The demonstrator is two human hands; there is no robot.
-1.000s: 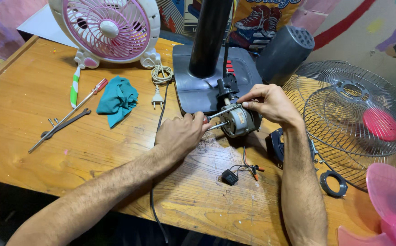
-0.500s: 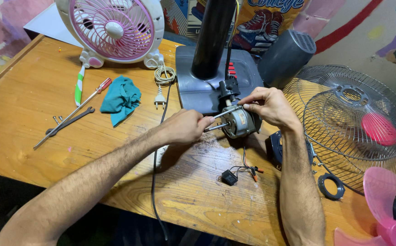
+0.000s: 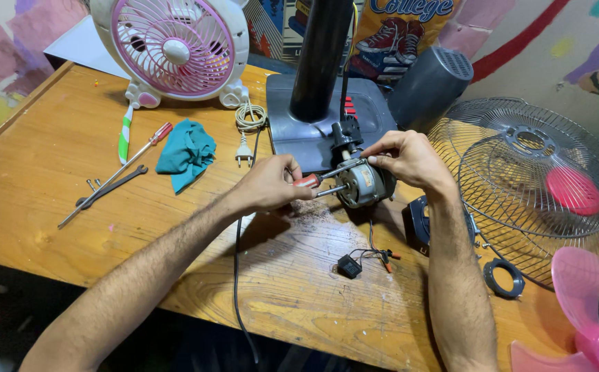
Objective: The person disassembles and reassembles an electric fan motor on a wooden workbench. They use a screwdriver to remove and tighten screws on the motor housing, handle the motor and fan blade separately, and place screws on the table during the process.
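The motor sat on the table before the fan base. The left hand, bare a second earlier, now gripped a screwdriver against it; the right hand pinched the motor's top, steadying it.

Small fan-repair workshop: worn wooden workbench, screwdriver, detached wire fan guard, loose pink fan blade.

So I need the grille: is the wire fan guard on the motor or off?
Off: the wire guard lies on the table, apart from the motor.
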